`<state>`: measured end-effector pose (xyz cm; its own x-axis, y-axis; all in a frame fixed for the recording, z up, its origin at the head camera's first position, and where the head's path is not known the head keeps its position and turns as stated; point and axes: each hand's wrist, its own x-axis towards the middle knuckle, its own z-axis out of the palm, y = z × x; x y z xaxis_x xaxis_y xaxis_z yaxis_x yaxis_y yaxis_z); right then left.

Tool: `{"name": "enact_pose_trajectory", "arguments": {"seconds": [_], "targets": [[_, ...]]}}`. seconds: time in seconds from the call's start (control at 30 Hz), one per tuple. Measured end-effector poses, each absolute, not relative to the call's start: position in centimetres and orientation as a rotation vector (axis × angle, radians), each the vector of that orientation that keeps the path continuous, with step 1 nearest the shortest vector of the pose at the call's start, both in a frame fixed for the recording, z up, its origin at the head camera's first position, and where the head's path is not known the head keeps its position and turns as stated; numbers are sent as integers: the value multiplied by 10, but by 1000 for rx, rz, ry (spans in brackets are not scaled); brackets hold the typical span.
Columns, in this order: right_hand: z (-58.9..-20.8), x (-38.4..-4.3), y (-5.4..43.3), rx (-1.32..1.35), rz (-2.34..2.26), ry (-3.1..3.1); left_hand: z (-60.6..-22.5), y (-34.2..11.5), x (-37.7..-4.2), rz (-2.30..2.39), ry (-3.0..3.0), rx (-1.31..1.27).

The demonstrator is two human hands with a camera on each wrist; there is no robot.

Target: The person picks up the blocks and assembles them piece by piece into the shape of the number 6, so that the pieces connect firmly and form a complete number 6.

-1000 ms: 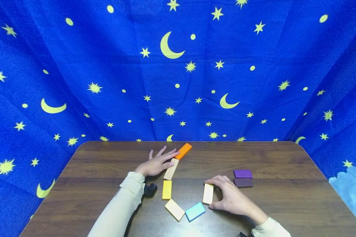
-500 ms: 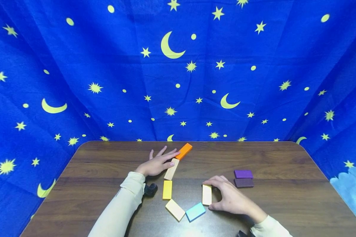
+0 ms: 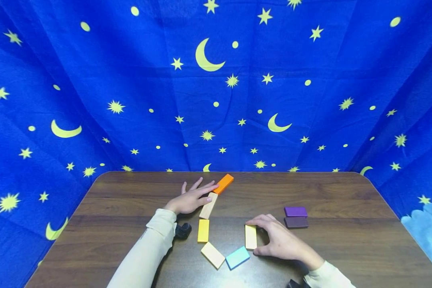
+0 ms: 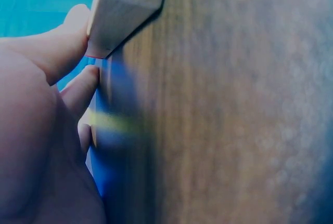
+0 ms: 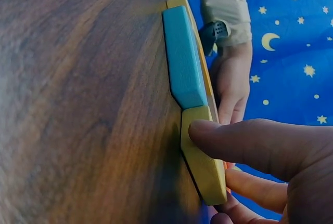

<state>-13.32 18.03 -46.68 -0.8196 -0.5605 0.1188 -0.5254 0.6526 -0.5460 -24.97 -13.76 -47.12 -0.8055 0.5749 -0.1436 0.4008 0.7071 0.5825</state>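
Observation:
In the head view my right hand (image 3: 279, 240) pinches a pale yellow block (image 3: 251, 237) lengthwise, thumb at the near end and fingers at the far end. Seen from the right wrist, the near end of this yellow block (image 5: 203, 161) meets a light blue block (image 5: 184, 60). My left hand (image 3: 189, 200) lies with spread, straight fingers over the join of a plain wood block (image 3: 209, 206) and an orange block (image 3: 224, 184). In the left wrist view, the thumb touches the wood block (image 4: 130, 11). All these blocks lie flat on the brown table.
A golden yellow block (image 3: 203, 231) and a cream block (image 3: 213, 255) continue the curve between the wood and blue blocks. To the right lie a purple block (image 3: 295, 211) and a dark purple block (image 3: 296, 222), side by side. A starry blue cloth (image 3: 216, 88) hangs behind the table (image 3: 331, 192).
My right hand has slid the pale yellow block a little to the left and nearer, up to the blue block. The left hand has stayed in place.

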Motion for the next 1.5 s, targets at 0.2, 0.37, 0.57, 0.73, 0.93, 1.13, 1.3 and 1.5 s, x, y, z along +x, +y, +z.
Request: {"name": "enact_pose_trajectory", "arguments": {"seconds": [0.2,0.37,0.57,0.73,0.93,1.13,1.3,1.5], "targets": [[-467,-133,180,-907,-901,2789,-471,-137,-250,780,2599,750],[-468,-133,181,-900,-914,2779,-471,-137,-250,776,2596,756],[-468,-132,182,-895,-942,2766,-470,-139,-250,782,2600,805],[-468,-131,184,-904,-961,2775,-470,-140,-250,789,2596,824],[-468,-129,190,-900,-1026,2857,-469,-140,-249,780,2598,811],[-467,-126,196,-844,-1115,2984,-471,-140,-250,786,2604,812],[-465,-125,201,-724,-1140,3121,-472,-141,-251,779,2610,804],[-464,-127,211,-498,-1178,3236,-473,-142,-251,787,2610,825]]}}
